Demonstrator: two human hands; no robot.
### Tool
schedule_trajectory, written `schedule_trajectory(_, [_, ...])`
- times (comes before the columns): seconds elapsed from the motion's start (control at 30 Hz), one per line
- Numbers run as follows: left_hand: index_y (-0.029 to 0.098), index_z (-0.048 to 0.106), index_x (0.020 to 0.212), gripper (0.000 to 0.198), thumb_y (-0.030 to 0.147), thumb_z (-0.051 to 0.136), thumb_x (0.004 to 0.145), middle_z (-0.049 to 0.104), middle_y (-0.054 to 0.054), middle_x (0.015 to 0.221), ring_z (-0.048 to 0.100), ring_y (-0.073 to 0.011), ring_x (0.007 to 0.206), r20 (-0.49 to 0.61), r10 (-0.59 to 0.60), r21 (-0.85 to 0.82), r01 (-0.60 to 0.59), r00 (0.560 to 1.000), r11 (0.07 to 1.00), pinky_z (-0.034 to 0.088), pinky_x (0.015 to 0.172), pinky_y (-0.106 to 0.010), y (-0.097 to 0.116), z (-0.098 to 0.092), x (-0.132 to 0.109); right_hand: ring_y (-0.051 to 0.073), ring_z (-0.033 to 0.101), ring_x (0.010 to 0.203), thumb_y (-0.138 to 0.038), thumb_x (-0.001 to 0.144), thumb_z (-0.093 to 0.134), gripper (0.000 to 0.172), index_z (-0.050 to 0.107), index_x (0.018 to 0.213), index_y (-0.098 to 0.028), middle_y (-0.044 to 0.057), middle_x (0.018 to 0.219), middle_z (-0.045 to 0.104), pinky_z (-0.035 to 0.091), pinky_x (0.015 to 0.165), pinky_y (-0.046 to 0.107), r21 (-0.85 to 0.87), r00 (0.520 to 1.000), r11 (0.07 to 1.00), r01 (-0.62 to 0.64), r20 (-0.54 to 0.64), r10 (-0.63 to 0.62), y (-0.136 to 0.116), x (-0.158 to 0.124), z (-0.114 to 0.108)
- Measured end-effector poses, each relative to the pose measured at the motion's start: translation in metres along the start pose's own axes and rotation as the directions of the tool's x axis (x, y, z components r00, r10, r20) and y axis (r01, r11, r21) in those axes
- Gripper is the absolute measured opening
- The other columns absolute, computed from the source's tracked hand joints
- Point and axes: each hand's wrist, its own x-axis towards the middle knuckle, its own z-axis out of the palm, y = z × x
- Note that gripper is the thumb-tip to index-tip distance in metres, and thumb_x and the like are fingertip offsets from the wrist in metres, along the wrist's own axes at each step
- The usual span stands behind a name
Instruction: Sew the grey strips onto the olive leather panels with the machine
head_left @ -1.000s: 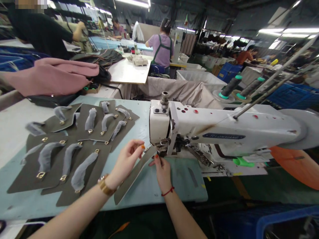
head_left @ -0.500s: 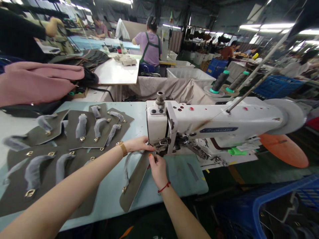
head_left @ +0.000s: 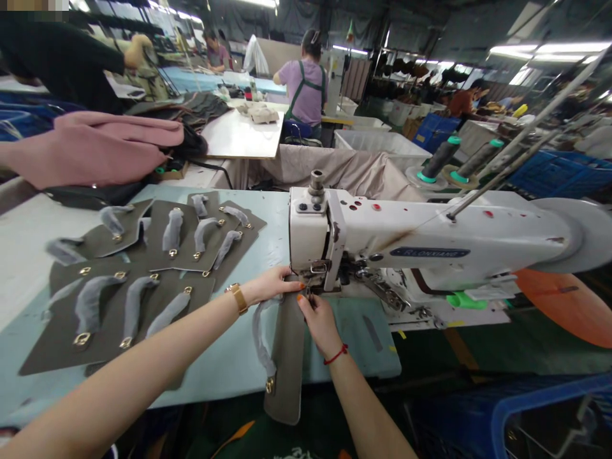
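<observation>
A grey-brown leather-like panel [head_left: 289, 357] lies under the head of a white sewing machine [head_left: 411, 233], its near end hanging past the table edge. On its left side runs a strap in cloudy wrapping [head_left: 261, 338] with a gold metal fitting [head_left: 270, 385]. My left hand [head_left: 277, 285] rests on the panel's far end, fingers stretched out, beside the needle area. Close to the presser foot, my right hand [head_left: 319, 319] pinches the panel's right edge between thumb and finger. The machine head and my fingers hide the panel's far end.
Several similar panels [head_left: 108, 325] with wrapped straps overlap on the table's left. Pink material [head_left: 119, 143] lies behind them. Thread cones [head_left: 440, 159] stand behind the machine. A blue crate [head_left: 507, 414] sits at lower right. A person in purple [head_left: 306, 89] works farther back.
The panel has swung from a slant to nearly straight toward me, its near end shifting right. Both hands stay by the needle area. The whole view has shifted slightly.
</observation>
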Motion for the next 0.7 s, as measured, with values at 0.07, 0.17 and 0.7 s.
schedule_trajectory(0.07, [0.019,0.067,0.103,0.036,0.042,0.065,0.076,0.068,-0.003,0.112,0.059,-0.024,0.106,-0.05,-0.018,-0.005,0.018,0.999,1.0,0.042,0.099,-0.036,0.0,0.005,-0.003,0.011,0.037,0.055,-0.044,0.083,0.052,0.036,0.049,0.061,-0.017,-0.003,0.056,0.044,0.029,0.051,0.022,0.012,0.999,1.0,0.004,0.041,-0.005,0.001,0.002,-0.007])
schedule_trajectory(0.17, [0.016,0.067,0.102,0.037,0.044,0.064,0.077,0.069,-0.005,0.106,0.06,-0.0253,0.103,-0.11,-0.057,-0.007,0.057,0.992,0.998,0.043,0.097,-0.038,0.001,0.01,-0.006,0.011,0.037,0.056,-0.045,0.083,0.052,0.035,0.051,0.063,-0.016,-0.003,0.058,0.043,0.029,0.052,0.022,0.027,0.997,1.0,0.006,0.076,-0.008,0.001,0.004,-0.014])
schedule_trajectory(0.7, [0.026,0.03,0.14,0.069,0.044,0.062,0.081,0.055,-0.011,0.128,0.059,-0.0219,0.107,-0.216,-0.352,-0.622,0.149,0.911,0.769,0.051,0.086,-0.034,-0.06,0.028,-0.051,0.009,0.031,0.056,-0.045,0.083,0.054,0.039,0.041,0.059,-0.018,-0.006,0.057,0.035,0.024,0.052,0.023,-0.001,0.992,1.0,-0.021,0.122,0.021,-0.003,-0.006,-0.024])
